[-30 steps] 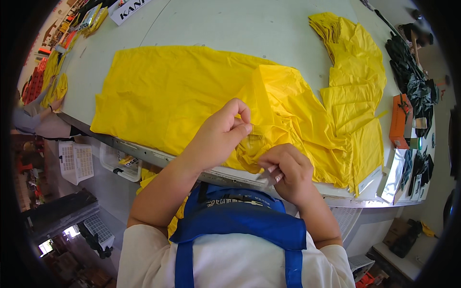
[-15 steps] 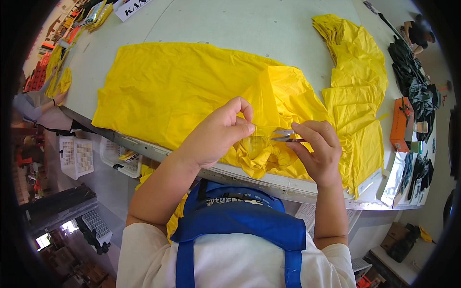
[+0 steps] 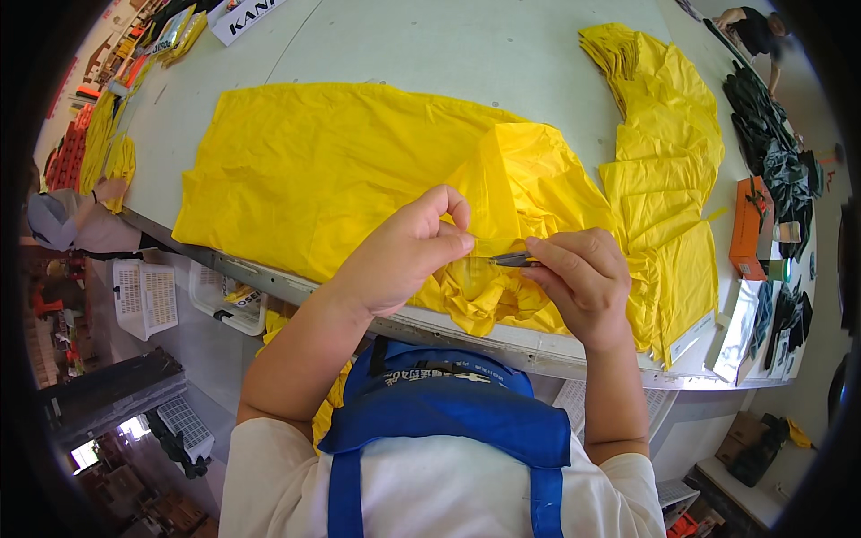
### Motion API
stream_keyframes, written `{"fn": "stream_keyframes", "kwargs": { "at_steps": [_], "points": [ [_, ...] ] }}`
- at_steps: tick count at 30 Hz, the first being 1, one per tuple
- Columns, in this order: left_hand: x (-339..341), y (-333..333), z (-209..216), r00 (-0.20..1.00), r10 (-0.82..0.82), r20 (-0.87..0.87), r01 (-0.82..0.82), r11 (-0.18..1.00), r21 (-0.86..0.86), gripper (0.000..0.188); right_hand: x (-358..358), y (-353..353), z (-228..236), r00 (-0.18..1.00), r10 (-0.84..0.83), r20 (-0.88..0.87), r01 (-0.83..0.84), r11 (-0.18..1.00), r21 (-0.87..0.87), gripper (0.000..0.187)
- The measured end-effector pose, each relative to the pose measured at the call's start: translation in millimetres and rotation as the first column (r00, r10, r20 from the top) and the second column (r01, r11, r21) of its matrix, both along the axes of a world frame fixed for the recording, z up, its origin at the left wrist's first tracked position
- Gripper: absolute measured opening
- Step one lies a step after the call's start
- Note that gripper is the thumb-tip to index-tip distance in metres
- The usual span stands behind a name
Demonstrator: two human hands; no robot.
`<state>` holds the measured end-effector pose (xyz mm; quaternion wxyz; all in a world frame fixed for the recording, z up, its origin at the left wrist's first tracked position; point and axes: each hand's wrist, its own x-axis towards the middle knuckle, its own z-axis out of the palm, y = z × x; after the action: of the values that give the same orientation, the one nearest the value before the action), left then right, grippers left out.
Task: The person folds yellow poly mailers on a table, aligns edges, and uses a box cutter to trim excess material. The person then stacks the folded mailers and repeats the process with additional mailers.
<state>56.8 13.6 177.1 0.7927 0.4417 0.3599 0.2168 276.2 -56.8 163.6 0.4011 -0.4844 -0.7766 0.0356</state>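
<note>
Orange rectangular box (image 3: 746,229) at the right edge of the pale table (image 3: 448,54), heap of crumpled dark fabric (image 3: 773,152) farther along it, white black-lettered sign (image 3: 242,20) toward the far left corner, perforated white plastic basket (image 3: 161,305) below the near left corner

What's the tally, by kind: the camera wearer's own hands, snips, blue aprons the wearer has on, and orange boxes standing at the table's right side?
Wearer's hands: 2 (left hand, right hand)
Snips: 1
Blue apron: 1
Orange box: 1
Total: 5
</note>
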Motion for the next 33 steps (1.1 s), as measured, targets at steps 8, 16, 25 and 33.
{"fn": "stream_keyframes", "kwargs": {
  "at_steps": [8, 16, 25, 33],
  "points": [
    [0, 3, 0, 0.999, -0.023, -0.023, 0.023, 1.0, 0.011, 0.011, -2, 1, 2, 0.999, -0.03, -0.039, 0.028, 0.998, -0.05, 0.032],
    [4, 3, 2, 0.998, -0.041, -0.04, 0.041, 0.999, 0.017, 0.011, -6, 0, 2, 0.999, -0.034, 0.021, 0.034, 0.999, -0.001, 0.031],
    [5, 0, 2, 0.999, -0.033, -0.037, 0.034, 0.999, 0.037, 0.011, -15, -9, 2, 0.976, -0.139, -0.167, 0.103, 0.973, -0.208, 0.028],
    [8, -3, 3, 0.998, -0.018, -0.064, 0.022, 0.998, 0.054, 0.01, -19, -8, 1, 0.97, -0.099, -0.223, 0.043, 0.969, -0.244, 0.027]
  ]
}}
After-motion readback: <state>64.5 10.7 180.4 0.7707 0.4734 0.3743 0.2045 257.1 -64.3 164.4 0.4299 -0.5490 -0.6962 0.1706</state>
